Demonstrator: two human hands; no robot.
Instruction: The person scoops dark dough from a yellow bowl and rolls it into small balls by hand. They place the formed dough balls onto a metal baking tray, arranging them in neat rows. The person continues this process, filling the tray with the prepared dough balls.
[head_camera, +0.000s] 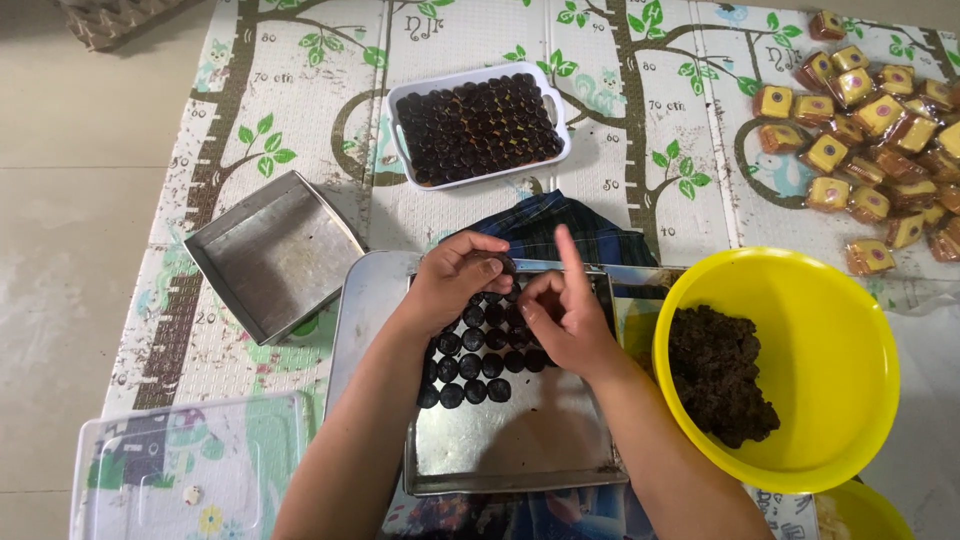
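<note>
Left hand (455, 280), centre frame, fingers clamped on a dark disc (493, 266) above the tray (510, 440). Right hand (565, 320) just beside, touching at the fingertips, fingers apart, index raised, nothing gripped. Rows of discs (470, 365) directly below both hands; left nearer the open slot at lower centre.

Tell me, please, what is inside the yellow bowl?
The yellow bowl holds a crumbly dark brown mass heaped against its left side. What lies beneath the heap is covered and cannot be seen.
</note>
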